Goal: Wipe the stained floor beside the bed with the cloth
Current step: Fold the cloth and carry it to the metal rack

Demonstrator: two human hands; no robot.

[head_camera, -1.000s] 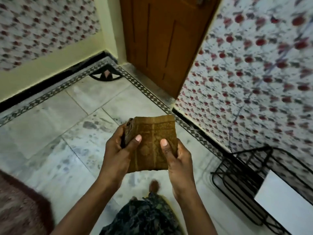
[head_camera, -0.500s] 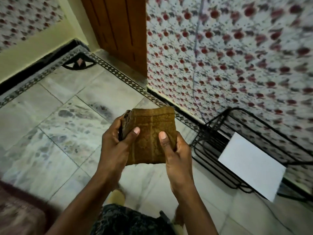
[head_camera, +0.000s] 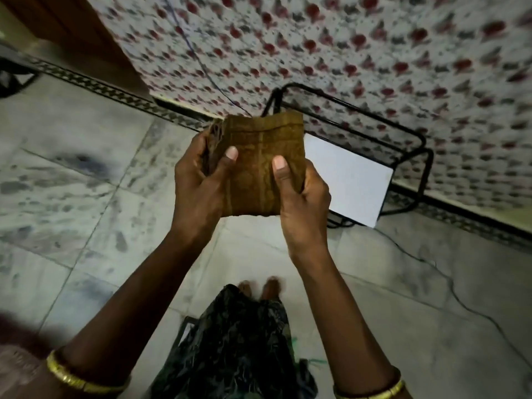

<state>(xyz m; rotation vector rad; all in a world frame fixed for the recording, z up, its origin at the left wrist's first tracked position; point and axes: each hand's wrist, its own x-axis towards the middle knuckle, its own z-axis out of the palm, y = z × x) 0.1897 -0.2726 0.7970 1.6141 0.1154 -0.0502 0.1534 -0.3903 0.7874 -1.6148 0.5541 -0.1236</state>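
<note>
A folded brown cloth (head_camera: 259, 165) is held up in front of me, well above the floor. My left hand (head_camera: 198, 191) grips its left edge, thumb pressed on the front. My right hand (head_camera: 302, 197) holds the right edge the same way, thumb on the front. Under them spreads the marble floor (head_camera: 86, 197), pale with grey blotches and one dark smudge (head_camera: 82, 161) at the left. A patterned red-and-white sheet (head_camera: 374, 67) hangs down at the far right, likely the bed's side.
A black wire rack (head_camera: 403, 145) holding a white board (head_camera: 351, 185) stands on the floor against the sheet. A thin cable (head_camera: 449, 286) trails across the tiles at right. A brown door (head_camera: 72, 33) is at top left. My feet (head_camera: 259, 286) and dark skirt show below.
The view has swung right: the door slid out to the left and the wire rack came toward the centre. Both hands keep the same hold on the cloth.
</note>
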